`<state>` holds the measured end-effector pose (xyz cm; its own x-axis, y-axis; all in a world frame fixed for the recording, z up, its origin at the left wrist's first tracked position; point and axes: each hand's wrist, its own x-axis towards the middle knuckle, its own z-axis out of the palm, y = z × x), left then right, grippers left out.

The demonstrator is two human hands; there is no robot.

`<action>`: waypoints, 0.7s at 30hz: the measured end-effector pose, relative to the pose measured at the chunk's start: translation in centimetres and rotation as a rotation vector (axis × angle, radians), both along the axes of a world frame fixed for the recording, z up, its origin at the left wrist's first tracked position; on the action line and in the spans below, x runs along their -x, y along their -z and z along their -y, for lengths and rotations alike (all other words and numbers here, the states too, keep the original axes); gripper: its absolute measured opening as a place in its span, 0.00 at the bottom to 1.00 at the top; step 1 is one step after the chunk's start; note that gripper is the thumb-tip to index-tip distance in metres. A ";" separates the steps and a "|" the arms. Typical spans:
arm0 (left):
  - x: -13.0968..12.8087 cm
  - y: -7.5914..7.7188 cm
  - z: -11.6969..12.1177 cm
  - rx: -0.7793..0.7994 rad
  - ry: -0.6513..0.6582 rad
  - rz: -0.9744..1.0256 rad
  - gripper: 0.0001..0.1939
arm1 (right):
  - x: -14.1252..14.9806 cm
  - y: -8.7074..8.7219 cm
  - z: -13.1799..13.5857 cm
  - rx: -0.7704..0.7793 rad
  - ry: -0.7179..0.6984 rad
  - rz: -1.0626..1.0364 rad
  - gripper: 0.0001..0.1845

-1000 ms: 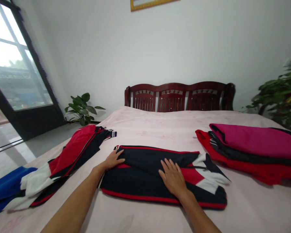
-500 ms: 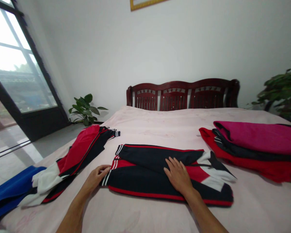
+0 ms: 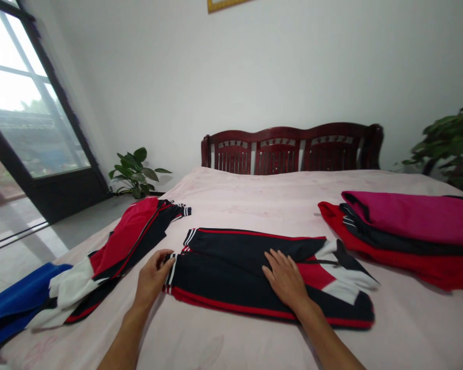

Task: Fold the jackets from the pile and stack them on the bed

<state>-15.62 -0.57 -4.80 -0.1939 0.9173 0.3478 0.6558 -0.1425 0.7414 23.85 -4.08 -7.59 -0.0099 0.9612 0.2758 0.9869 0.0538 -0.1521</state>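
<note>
A navy, red and white track jacket [image 3: 224,272] lies in front of me with its long sleeves laid lengthwise over the body. Its striped cuffs point left and its white shoulder panels lie at the right. My left hand [image 3: 153,275] pinches the near sleeve's cuff [image 3: 172,270] between thumb and fingers. Flat on the sleeves near the jacket's middle rests my right hand [image 3: 285,277], fingers stretched out.
The jacket lies on a pink bedsheet [image 3: 231,339]. At the left are a similar jacket [image 3: 127,236] and a blue garment [image 3: 19,295]. Folded magenta and red clothes [image 3: 405,218] are stacked at the right. A dark wooden headboard [image 3: 278,149] stands behind.
My left hand has drawn the near cuff slightly up and left, so the near sleeve now covers the red strip between the sleeves. The right hand stays in place.
</note>
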 end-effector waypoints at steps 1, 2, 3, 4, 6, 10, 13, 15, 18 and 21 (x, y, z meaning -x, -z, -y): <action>-0.2 0.0 -0.2 0.025 -0.007 -0.039 0.19 | 0.0 0.0 0.0 0.002 0.001 -0.002 0.29; -0.3 0.1 -0.4 0.080 0.002 -0.076 0.17 | 0.0 -0.1 0.0 0.005 0.003 -0.004 0.29; -0.4 0.3 -0.6 0.150 0.021 -0.109 0.16 | 0.0 -0.1 0.1 0.010 0.006 -0.007 0.29; -0.3 0.5 -0.8 0.221 0.040 -0.136 0.14 | 0.0 -0.1 0.1 0.015 0.010 -0.011 0.29; 0.0 1.0 -1.0 0.313 0.043 -0.176 0.14 | 0.0 -0.2 0.1 0.022 0.012 -0.017 0.29; 0.6 1.6 -1.3 0.311 -0.037 -0.258 0.18 | 0.1 -0.2 0.1 0.007 0.006 -0.014 0.29; 0.3 1.1 -2.2 0.288 -0.057 -0.246 0.24 | 0.1 -0.2 0.1 0.001 0.009 -0.010 0.29; -0.2 0.5 -3.2 0.312 -0.052 -0.200 0.29 | 0.2 -0.3 0.2 0.000 0.010 -0.011 0.29; -1.0 -0.4 -4.9 0.364 -0.048 -0.153 0.36 | 0.3 -0.5 0.3 0.006 0.011 -0.010 0.29; -1.3 -0.9 -5.9 0.405 -0.014 -0.105 0.36 | 0.4 -0.9 0.5 0.023 0.021 -0.005 0.29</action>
